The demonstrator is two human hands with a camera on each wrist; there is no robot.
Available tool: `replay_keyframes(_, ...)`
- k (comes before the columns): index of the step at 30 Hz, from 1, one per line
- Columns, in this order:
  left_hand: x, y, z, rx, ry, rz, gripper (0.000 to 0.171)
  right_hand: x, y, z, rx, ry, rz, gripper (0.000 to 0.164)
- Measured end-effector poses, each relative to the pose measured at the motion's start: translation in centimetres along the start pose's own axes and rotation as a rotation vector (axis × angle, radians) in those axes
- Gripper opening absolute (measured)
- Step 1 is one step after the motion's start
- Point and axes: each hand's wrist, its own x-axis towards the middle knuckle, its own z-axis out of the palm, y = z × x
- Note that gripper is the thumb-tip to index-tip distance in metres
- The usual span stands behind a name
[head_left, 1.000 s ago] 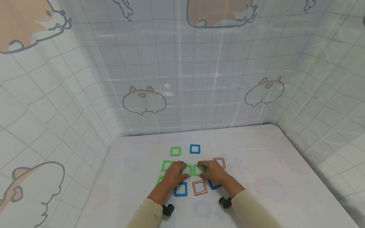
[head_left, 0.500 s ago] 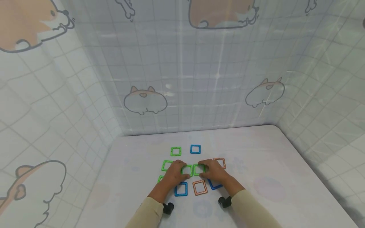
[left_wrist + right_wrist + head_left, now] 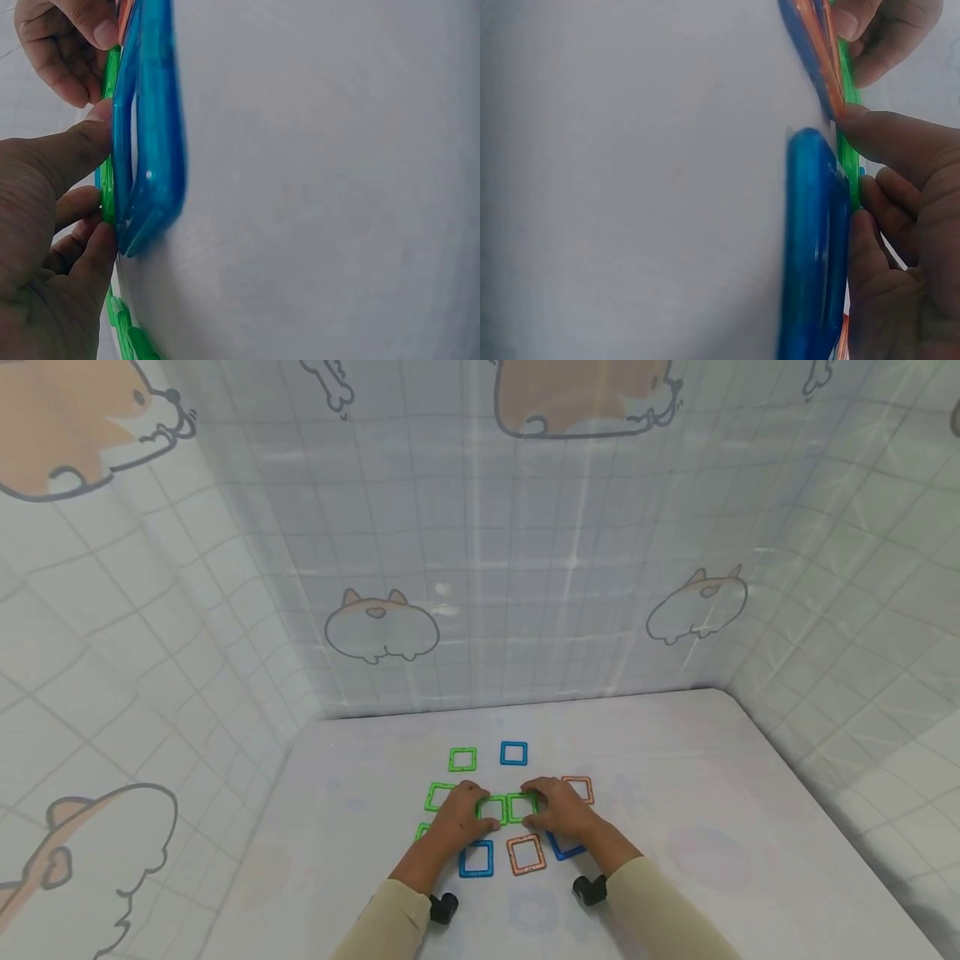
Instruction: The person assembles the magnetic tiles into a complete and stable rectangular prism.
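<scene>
Two green square magnetic tiles lie side by side at mid-table in the head view, their facing edges together. My left hand [image 3: 459, 818] pinches the left green tile [image 3: 505, 811] by its outer side, thumb at the near edge and fingers at the far edge. From the other side my right hand [image 3: 564, 810] grips the right green tile [image 3: 522, 796] likewise. In the left wrist view a blue tile [image 3: 161, 135] stands in front of the held green tile [image 3: 109, 195]. The right wrist view has another blue tile [image 3: 808, 240] beside the fingers, with the green edge [image 3: 849, 157] behind.
Nearer me lie a blue tile [image 3: 476, 873], an orange tile [image 3: 527, 869] and a darker blue tile [image 3: 568, 853], partly hidden. A green tile [image 3: 462, 768] and a blue tile [image 3: 513, 762] sit farther back. Another orange tile [image 3: 590, 789] is right; more green tiles [image 3: 430, 797] are left.
The narrow gap between the two green tiles has closed, the right one shifting slightly left with my right hand. My left hand stays nearly still.
</scene>
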Motion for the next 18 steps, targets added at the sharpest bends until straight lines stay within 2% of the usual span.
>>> replay_keyframes(14, -0.09, 0.07, -0.02, 0.018, 0.008, -0.006, 0.06, 0.18, -0.15, -0.16, -0.003, -0.032, -0.016, 0.057)
replay_keyframes(18, -0.13, 0.27, -0.07, 0.037, 0.013, -0.003, 0.061, 0.18, -0.13, -0.27, -0.009, -0.037, -0.043, 0.057)
